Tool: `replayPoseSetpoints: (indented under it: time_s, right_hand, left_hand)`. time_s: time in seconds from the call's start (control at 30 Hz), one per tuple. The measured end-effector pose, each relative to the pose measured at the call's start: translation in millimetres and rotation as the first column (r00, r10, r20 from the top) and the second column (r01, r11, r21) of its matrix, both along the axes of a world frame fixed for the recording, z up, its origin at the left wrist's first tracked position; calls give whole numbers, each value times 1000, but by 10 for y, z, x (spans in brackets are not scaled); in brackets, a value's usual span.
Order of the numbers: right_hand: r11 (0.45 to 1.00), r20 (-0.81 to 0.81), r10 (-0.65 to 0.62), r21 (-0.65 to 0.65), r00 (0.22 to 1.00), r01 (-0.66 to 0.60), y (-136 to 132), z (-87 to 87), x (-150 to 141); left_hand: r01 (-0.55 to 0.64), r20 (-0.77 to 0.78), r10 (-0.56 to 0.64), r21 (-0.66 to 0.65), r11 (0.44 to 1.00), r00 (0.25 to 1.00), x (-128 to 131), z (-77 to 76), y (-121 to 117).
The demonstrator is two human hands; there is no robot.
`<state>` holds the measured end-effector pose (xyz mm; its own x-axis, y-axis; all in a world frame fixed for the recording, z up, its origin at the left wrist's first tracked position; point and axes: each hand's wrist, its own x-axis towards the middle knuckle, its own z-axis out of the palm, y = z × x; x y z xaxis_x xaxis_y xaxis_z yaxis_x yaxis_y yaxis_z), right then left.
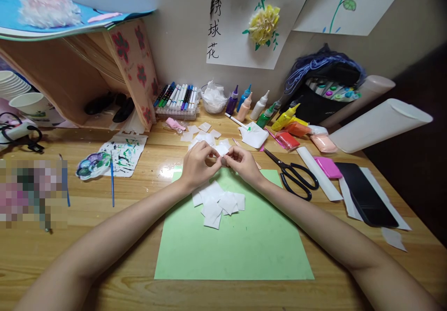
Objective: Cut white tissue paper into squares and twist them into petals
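Between the fingertips of both hands is a small white paper square (221,149), held just above the far edge of a green sheet (230,250). My left hand (199,164) pinches it from the left, thumb and index finger closed. From the right, my right hand (244,163) pinches the same piece, its thumb meeting the left one. Below the hands, a loose pile of white paper squares (211,204) lies on the green sheet. Past the hands, more white squares (204,137) are scattered on the wooden table, partly hidden by my left hand.
Black-handled scissors (291,173) lie right of the green sheet, with a phone (368,194) farther right. Paint bottles (260,105), a marker set (179,97) and a bowl of white tissue (213,98) stand along the back. Left are a paintbrush (112,183) and a paint-smeared palette (92,165).
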<state>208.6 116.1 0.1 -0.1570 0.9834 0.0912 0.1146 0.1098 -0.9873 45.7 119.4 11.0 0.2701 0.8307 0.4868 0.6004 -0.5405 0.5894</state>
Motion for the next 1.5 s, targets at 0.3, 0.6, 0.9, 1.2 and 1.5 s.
replayPoseSetpoints:
  time_s: [0.3,0.6,0.9,1.2,1.5]
  right_hand:
    - [1000,27,3,-8,1000,-3,2,5,4]
    - [1000,35,-15,17,999,15,5,18,3]
    - [1000,20,24,8,1000,-24,-3,-13,9]
    - [999,44,-19,28,999,18,-4,-12,11]
    - [999,47,-53,16,998,52,-9,30,-2]
  left_hand:
    - [35,43,-33,-39,999,999,8,25,7]
    - [29,60,-25,-61,998,998,0,14,25]
    - [36,12,-35,-89,995,999,12,37,3]
    - [26,53,-21,-92,995,998,0,13,35]
    - [-81,101,94,-125,989,990,4,15,55]
